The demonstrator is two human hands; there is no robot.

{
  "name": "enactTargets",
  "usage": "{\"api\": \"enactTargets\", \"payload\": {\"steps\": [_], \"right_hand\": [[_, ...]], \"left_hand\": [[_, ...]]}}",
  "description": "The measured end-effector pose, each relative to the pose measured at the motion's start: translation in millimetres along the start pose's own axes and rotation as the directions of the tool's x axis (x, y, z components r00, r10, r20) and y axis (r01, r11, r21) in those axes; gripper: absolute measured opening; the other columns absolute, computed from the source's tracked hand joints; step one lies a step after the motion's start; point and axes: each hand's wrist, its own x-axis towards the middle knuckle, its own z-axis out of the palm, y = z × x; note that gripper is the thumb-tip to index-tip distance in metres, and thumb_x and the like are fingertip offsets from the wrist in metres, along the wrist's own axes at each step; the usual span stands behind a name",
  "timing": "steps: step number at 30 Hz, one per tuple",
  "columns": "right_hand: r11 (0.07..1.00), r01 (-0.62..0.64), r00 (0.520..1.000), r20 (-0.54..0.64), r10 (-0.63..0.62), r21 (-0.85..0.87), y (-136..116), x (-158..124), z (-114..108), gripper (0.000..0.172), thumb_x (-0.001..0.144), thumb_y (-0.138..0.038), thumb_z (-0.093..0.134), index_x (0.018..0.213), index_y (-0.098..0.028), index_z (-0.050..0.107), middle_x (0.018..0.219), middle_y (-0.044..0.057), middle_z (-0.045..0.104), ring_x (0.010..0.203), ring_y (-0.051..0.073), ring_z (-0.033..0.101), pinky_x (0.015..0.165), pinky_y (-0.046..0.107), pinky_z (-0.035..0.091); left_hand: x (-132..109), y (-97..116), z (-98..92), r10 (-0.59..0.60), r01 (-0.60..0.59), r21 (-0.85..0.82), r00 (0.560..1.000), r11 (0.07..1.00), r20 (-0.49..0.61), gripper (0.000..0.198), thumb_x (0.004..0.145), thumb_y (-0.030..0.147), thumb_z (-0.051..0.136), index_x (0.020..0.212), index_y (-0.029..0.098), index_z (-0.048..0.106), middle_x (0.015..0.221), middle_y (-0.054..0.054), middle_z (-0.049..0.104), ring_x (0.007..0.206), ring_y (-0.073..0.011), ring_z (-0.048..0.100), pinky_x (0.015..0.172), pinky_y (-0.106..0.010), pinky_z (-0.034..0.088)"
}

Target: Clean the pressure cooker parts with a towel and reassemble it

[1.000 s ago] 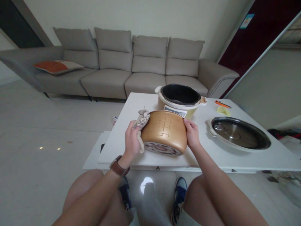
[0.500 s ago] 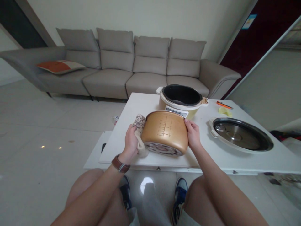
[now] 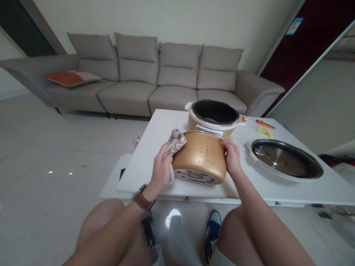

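Observation:
A gold inner pot (image 3: 201, 155) with level marks on its side is tilted, its stained underside facing me. My right hand (image 3: 232, 157) is closed on its right rim. A patterned beige cloth (image 3: 176, 142) is gripped in my left hand (image 3: 162, 166) and pressed against the pot's left side near the rim. Just behind the pot stands the open pressure cooker body (image 3: 229, 129), cream and gold with a dark inside. The cooker's round lid (image 3: 285, 159) lies to the right with its metal inner side up.
Everything stands on a white table (image 3: 155, 129) with drawer knobs along its front. An orange utility knife (image 3: 264, 123) and a yellow-green scrap (image 3: 265, 132) lie at the back right. A grey sofa (image 3: 133, 92) stands beyond.
My left hand and the cloth have moved right and up along the pot. The pot has shifted slightly right and turned, its level marks now further right.

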Motion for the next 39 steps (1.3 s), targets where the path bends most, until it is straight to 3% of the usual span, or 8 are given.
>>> {"api": "enactTargets", "payload": {"steps": [5,11,18,20,24,29,34,39], "right_hand": [[1.0,-0.023,0.998,-0.065,0.022,-0.01,-4,1,-4,0.026,0.079,-0.045,0.064,0.069,-0.021,0.066,0.072,0.0,0.062,0.076,0.018,0.05,0.071,0.031,0.039],[0.996,-0.079,0.996,-0.03,0.08,0.037,1,0,-3,0.038,0.081,-0.054,0.07,0.065,-0.02,0.063,0.066,-0.001,0.055,0.069,0.015,0.044,0.062,0.029,0.035],[0.99,-0.104,0.994,-0.024,0.107,0.099,6,-1,-6,0.046,0.077,-0.061,0.074,0.063,-0.02,0.061,0.064,-0.002,0.052,0.064,0.014,0.042,0.058,0.028,0.032],[0.988,-0.11,0.994,-0.011,0.112,0.107,7,-2,-5,0.047,0.077,-0.063,0.073,0.063,-0.02,0.06,0.063,-0.003,0.052,0.063,0.013,0.041,0.058,0.028,0.032],[0.99,-0.095,0.995,-0.008,0.096,0.103,9,-4,-1,0.049,0.078,-0.064,0.072,0.062,-0.02,0.057,0.063,-0.003,0.052,0.063,0.013,0.042,0.059,0.028,0.032],[0.987,-0.103,0.994,-0.025,0.107,0.122,12,-8,8,0.05,0.079,-0.065,0.071,0.063,-0.02,0.058,0.064,-0.003,0.052,0.064,0.013,0.041,0.06,0.028,0.033],[0.982,-0.112,0.993,-0.015,0.115,0.149,12,-8,11,0.051,0.077,-0.066,0.073,0.061,-0.02,0.058,0.063,-0.003,0.05,0.063,0.013,0.041,0.058,0.028,0.032],[0.983,-0.095,0.995,-0.02,0.099,0.155,11,-8,12,0.049,0.078,-0.064,0.073,0.063,-0.02,0.059,0.064,-0.002,0.052,0.063,0.013,0.042,0.058,0.027,0.033]], "left_hand": [[-3,3,5.1,0.007,-0.006,-0.042,0.999,0.999,0.034,0.02,0.093,0.025,0.048,0.1,0.022,0.067,0.098,-0.004,0.069,0.095,-0.0227,0.061,0.09,-0.031,0.046],[4,-4,5.9,-0.076,0.073,-0.046,0.995,0.996,-0.07,0.016,0.092,0.025,0.046,0.091,0.022,0.062,0.093,-0.002,0.067,0.093,-0.0207,0.06,0.086,-0.028,0.047],[7,-34,8.5,-0.392,0.312,-0.38,0.907,0.871,-0.152,0.016,0.084,0.031,0.054,0.094,0.021,0.061,0.096,-0.001,0.065,0.092,-0.018,0.06,0.085,-0.027,0.047],[5,-30,8.4,-0.352,0.276,-0.336,0.917,0.9,-0.189,0.015,0.085,0.031,0.053,0.093,0.021,0.061,0.096,-0.001,0.064,0.092,-0.0178,0.06,0.085,-0.026,0.046],[-1,-10,6.1,-0.122,0.11,-0.06,0.963,0.992,-0.24,0.019,0.092,0.029,0.047,0.094,0.021,0.064,0.095,-0.001,0.066,0.094,-0.019,0.059,0.087,-0.027,0.045],[-6,3,4.3,0.073,-0.067,0.063,0.993,0.996,-0.093,0.024,0.093,0.025,0.047,0.106,0.02,0.067,0.103,-0.004,0.069,0.101,-0.0222,0.061,0.093,-0.03,0.046],[-2,5,4.4,0.04,-0.036,0.05,0.996,0.998,-0.084,0.02,0.093,0.025,0.046,0.1,0.02,0.064,0.097,-0.003,0.068,0.094,-0.0206,0.06,0.085,-0.027,0.046],[5,-2,3.0,-0.094,0.101,0.029,0.975,0.994,-0.199,0.015,0.091,0.027,0.047,0.091,0.021,0.061,0.088,-0.001,0.063,0.088,-0.0193,0.057,0.081,-0.026,0.044]]}}
